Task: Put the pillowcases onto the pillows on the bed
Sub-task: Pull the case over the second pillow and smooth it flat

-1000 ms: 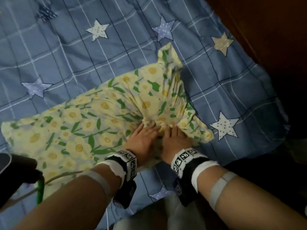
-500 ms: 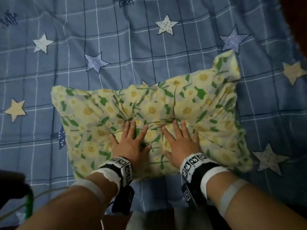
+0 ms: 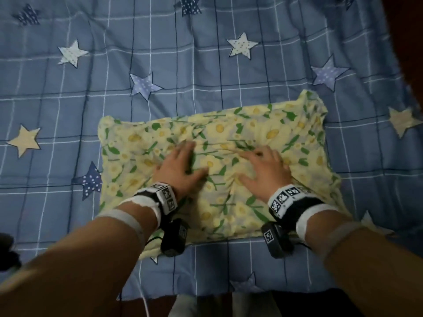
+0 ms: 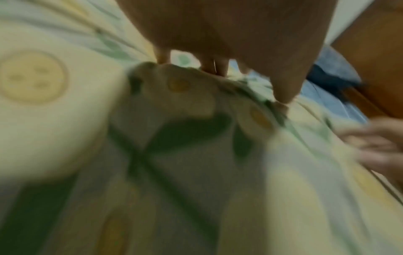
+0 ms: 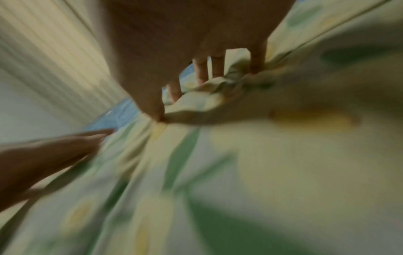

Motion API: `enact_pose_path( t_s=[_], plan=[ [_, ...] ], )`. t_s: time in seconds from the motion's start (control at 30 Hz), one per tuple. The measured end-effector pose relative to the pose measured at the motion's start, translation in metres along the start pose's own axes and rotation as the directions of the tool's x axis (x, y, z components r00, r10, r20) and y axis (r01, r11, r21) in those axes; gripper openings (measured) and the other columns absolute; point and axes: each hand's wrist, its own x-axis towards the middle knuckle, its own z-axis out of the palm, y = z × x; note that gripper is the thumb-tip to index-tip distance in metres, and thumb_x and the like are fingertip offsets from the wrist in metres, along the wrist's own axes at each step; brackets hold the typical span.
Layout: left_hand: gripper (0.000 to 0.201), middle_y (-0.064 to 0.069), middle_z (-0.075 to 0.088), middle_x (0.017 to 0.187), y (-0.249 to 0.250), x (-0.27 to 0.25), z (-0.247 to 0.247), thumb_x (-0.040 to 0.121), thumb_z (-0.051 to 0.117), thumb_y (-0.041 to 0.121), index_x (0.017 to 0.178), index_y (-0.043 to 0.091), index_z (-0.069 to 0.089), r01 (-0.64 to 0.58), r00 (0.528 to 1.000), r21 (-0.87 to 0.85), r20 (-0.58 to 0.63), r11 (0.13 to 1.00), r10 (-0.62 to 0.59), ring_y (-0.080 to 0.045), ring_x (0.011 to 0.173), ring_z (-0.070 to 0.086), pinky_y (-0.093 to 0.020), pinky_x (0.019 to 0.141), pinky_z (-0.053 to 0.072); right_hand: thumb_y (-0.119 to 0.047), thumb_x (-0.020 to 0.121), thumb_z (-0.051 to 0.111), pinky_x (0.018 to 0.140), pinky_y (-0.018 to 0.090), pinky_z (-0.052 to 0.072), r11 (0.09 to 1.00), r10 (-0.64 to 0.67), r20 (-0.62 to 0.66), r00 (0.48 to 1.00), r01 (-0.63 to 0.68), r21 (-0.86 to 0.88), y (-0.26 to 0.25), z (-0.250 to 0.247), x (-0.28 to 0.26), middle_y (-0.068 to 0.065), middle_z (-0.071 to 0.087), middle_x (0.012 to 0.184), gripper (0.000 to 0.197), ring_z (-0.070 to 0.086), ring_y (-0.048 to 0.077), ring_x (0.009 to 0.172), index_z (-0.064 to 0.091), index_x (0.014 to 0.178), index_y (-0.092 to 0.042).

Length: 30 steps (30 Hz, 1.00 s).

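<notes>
A pillow in a yellow pillowcase with flowers and green leaves (image 3: 297, 143) lies flat on the bed in the head view, its long side running left to right. My left hand (image 3: 180, 165) presses on its middle left with straight, spread fingers. Beside it, my right hand (image 3: 263, 168) presses on the middle right in the same flat way. Between the two hands the cloth is bunched into folds. Both wrist views are blurred: the left hand (image 4: 229, 51) and the right hand (image 5: 196, 60) each touch the flowered cloth (image 4: 65, 103) (image 5: 283, 155) with their fingertips.
The bed carries a blue checked sheet with star patches (image 3: 206, 65). Its front edge (image 3: 206, 291) runs just below the pillow, close to my body. Dark wood (image 3: 407, 30) stands at the right edge. A dark object (image 3: 6, 255) shows at the far left.
The pillow has turned from a slant to lie level across the bed. Both hands have moved apart over the cloth, from side by side at its near edge to spread on its middle.
</notes>
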Motion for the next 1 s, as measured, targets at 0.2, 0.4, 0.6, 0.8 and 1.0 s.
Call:
enact_pose_path(
  t_s=[0.2, 0.4, 0.6, 0.8, 1.0],
  plan=[
    [0.094, -0.020, 0.033, 0.148, -0.069, -0.006, -0.052, 0.074, 0.069, 0.061, 0.150, 0.025, 0.026, 0.503, 0.796, -0.183, -0.283, 0.844, -0.536, -0.040, 0.137, 0.034, -0.050, 0.113, 0.031, -0.061, 0.071, 0.070, 0.107, 0.055, 0.036, 0.743, 0.637, -0.115, 0.762, -0.567, 0.356, 0.070, -0.049, 0.009, 0.017, 0.030, 0.147, 0.092, 0.033, 0.042, 0.134, 0.034, 0.143, -0.018],
    [0.117, -0.018, 0.038, 0.153, -0.115, -0.012, -0.036, 0.063, 0.080, 0.065, 0.151, 0.011, 0.027, 0.651, 0.661, -0.470, -0.034, 0.595, -0.750, -0.041, 0.136, 0.042, -0.051, 0.113, 0.036, -0.074, 0.057, 0.075, 0.108, 0.049, 0.038, 0.539, 0.708, 0.206, 0.676, -0.705, 0.460, 0.099, -0.037, -0.002, 0.012, 0.039, 0.152, 0.124, 0.043, 0.039, 0.133, 0.022, 0.152, -0.015],
    [0.063, -0.027, 0.064, 0.117, -0.080, -0.011, -0.066, 0.084, 0.073, 0.045, 0.117, -0.006, 0.058, 0.674, 0.736, -0.105, 0.011, 0.731, -0.677, -0.044, 0.101, 0.063, -0.044, 0.078, 0.049, -0.060, 0.076, 0.070, 0.080, 0.037, 0.052, 0.623, 0.650, 0.085, 0.755, -0.594, 0.510, 0.091, -0.048, -0.033, 0.020, 0.065, 0.117, 0.070, 0.063, 0.038, 0.100, 0.064, 0.115, -0.002],
    [0.013, -0.024, 0.066, 0.107, 0.029, 0.004, -0.137, 0.087, 0.061, 0.016, 0.093, 0.006, 0.054, 0.465, 0.876, 0.118, -0.203, 0.877, -0.437, -0.038, 0.084, 0.062, -0.044, 0.078, 0.051, -0.048, 0.083, 0.069, 0.084, 0.031, 0.046, 0.415, 0.729, 0.018, 0.684, -0.463, 0.783, 0.075, -0.093, -0.093, 0.011, 0.066, 0.119, 0.055, 0.062, 0.033, 0.106, 0.064, 0.120, -0.007],
    [0.030, -0.016, 0.066, 0.116, 0.198, 0.039, -0.170, 0.087, 0.058, 0.027, 0.115, 0.017, 0.059, 0.170, 0.968, 0.295, -0.229, 0.940, -0.103, -0.040, 0.109, 0.062, -0.053, 0.100, 0.047, -0.057, 0.082, 0.061, 0.098, 0.041, 0.046, 0.119, 0.906, 0.072, 0.417, -0.415, 0.902, 0.119, -0.115, -0.175, 0.013, 0.059, 0.134, 0.069, 0.057, 0.038, 0.116, 0.053, 0.136, -0.015]
  ],
)
